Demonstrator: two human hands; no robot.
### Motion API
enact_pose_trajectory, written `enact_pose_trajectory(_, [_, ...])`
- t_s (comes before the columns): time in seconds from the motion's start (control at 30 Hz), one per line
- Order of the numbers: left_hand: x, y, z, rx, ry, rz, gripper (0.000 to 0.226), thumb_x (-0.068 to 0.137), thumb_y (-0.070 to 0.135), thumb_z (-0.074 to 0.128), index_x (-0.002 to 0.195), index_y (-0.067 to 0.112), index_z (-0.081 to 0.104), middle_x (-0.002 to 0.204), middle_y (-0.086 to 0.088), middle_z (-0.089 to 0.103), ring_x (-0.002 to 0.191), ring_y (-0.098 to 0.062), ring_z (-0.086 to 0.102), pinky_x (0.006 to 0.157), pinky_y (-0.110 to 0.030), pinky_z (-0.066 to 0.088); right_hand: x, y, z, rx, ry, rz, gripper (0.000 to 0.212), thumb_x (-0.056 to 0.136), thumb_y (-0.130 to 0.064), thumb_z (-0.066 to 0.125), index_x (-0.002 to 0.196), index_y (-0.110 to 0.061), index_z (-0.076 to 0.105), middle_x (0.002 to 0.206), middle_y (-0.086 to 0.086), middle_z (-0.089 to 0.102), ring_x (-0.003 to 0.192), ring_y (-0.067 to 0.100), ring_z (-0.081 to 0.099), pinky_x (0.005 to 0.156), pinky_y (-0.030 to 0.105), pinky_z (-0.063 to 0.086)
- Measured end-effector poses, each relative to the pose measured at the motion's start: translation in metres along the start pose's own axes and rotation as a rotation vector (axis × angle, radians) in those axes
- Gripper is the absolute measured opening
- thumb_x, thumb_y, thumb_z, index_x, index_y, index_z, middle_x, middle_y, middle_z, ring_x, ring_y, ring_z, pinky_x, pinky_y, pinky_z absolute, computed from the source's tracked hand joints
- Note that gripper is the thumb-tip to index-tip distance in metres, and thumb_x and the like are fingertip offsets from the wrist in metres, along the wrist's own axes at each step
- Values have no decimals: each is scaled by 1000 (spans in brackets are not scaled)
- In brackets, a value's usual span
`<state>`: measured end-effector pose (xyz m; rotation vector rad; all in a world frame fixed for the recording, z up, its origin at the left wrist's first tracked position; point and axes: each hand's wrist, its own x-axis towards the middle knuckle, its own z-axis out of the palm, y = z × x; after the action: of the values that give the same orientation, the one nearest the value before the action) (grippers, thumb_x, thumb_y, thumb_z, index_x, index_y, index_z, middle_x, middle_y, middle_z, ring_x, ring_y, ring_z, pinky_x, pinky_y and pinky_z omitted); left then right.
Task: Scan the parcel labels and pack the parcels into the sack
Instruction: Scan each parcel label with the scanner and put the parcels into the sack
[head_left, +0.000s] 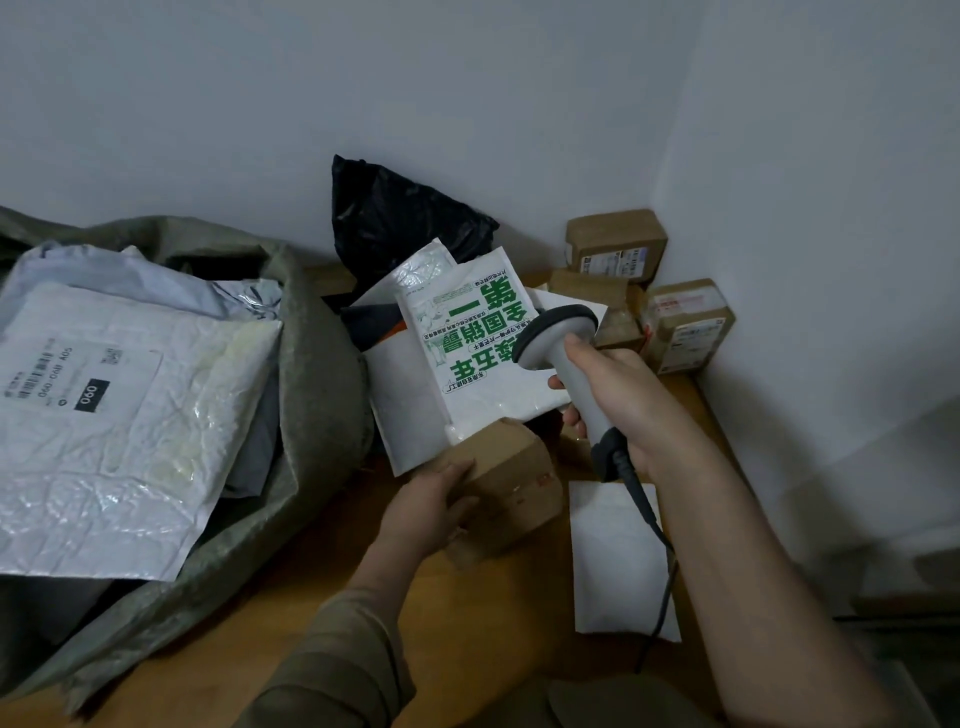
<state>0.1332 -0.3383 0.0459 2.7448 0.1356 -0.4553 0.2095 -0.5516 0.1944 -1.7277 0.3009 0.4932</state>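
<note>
Your green sack (311, 374) lies open on the bench (467, 623) at left, stuffed with mailers. Your left hand (421, 512) curls its fingers round a cardboard parcel (511, 475) mid-bench; your right hand (618, 400) grips the scanner (563, 338) above it.

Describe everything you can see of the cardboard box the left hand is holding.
The cardboard box is small, plain brown, with creased tape and faint red marks on its near face. No label shows. It is tilted, one corner up. The left hand grips its near-left side; whether it rests on the wooden table is unclear. A green-printed white mailer overlaps its far edge.
</note>
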Motion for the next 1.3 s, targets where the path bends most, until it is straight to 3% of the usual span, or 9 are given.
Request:
enact_pose_trajectory(0.23, [-26,-2,41,-407,31,-210,23,102,34,45,114,22,60,107,-3,64,93,-16,59,82,-34,51,-13,6,-13,33,-22,-9,57,95,-57,50,119,-6,60,92,12,64,64,19,60,51,28,47])
enact_pose_trajectory(0.33, [-30,3,43,-408,85,-168,45,99,35,51,141,24,42,138,-4,49,117,-19,54,94,-36,50,-20,8,-17,91,-11,-26,47,99,-48,50,112,-4,61,89,14,65,54,15,57,49,27,47])
enact_pose_trajectory(0.43, [-33,22,36,-318,7,-57,73,85,62,58,148,36,30,157,1,22,139,-23,32,112,-46,35,-26,11,-18,80,2,-22,44,98,-49,51,109,-8,61,103,16,69,58,16,59,57,32,48])
enact_pose_trajectory(0.53, [-37,34,42,-104,-179,-66,118,65,79,64,153,39,-3,162,2,-10,148,-32,-4,118,-54,0,-31,17,-20,69,-3,-7,48,98,-51,50,115,-7,60,94,14,69,56,15,59,54,30,48])
enact_pose_trajectory(0.6, [-40,33,51,-41,-189,-74,129,63,74,70,149,41,-20,161,-2,-16,146,-37,-4,117,-56,5,-35,21,-23,48,-15,7,51,98,-52,49,118,-6,60,78,12,64,51,14,58,50,27,46])
enact_pose_trajectory(0.8, [-39,23,49,-400,-84,-226,113,71,47,78,153,41,-1,147,-3,16,133,-33,17,107,-48,32,-46,30,-27,136,-1,5,41,100,-43,51,116,-6,60,88,9,64,53,13,56,46,25,47])
enact_pose_trajectory(0.93, [-50,8,49,-1168,-74,-411,97,69,47,82,146,43,24,137,-6,48,113,-27,59,80,-43,58,-49,33,-25,175,7,-6,35,101,-38,50,120,-9,57,106,12,67,50,11,55,44,23,46])
enact_pose_trajectory(1.0, [-58,9,48,-1425,-38,-470,71,81,38,73,142,35,36,124,-4,62,101,-25,67,70,-38,56,-51,34,-22,174,-10,-9,35,102,-37,49,120,-8,57,104,12,66,52,12,55,46,24,47])
enact_pose_trajectory(1.3, [-67,8,51,-1599,-4,-558,54,87,43,64,136,26,48,116,-4,66,108,-29,61,96,-51,47,-58,33,-8,56,-138,5,38,101,-44,48,97,-9,65,112,28,67,61,23,56,59,36,47])
